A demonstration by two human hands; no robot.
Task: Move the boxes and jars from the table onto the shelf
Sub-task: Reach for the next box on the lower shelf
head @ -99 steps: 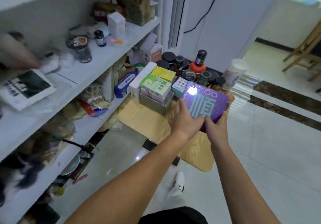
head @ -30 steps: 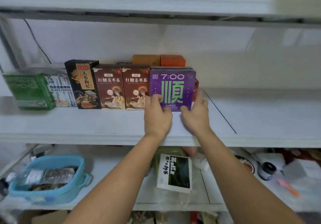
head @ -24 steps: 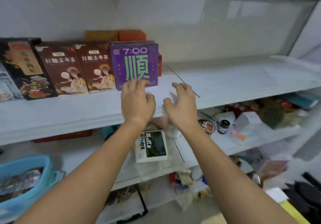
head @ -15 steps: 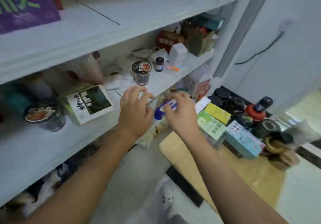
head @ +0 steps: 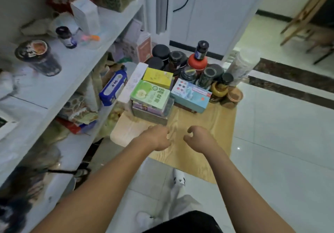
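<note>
Both our hands hold nothing: our left hand (head: 156,138) and our right hand (head: 197,139) hover side by side, a little apart, over the near bare part of the wooden table (head: 204,153), fingers loosely curled downward.

We see the boxes and jars crowded on the far half of that table. Nearest our left hand is a green apple-print box (head: 150,94), lying on top of a stack that ends in a grey container (head: 149,116). Just beyond the green box sits a yellow box (head: 157,77), and a long white box (head: 133,83) runs along the left of both. To the right lies a light-blue box (head: 190,95).

Behind the boxes we count a cluster of dark-lidded jars (head: 160,51). Among them is a red-lidded jar (head: 197,62) with a small dark bottle (head: 202,50) standing on it. At the table's far right corner stands a tall white canister (head: 239,68), with a yellow-lidded amber jar (head: 219,90) near it.

On our left runs the white shelf (head: 77,64). Its upper board carries a dark printed cup (head: 38,57) and a white carton (head: 85,14).
</note>
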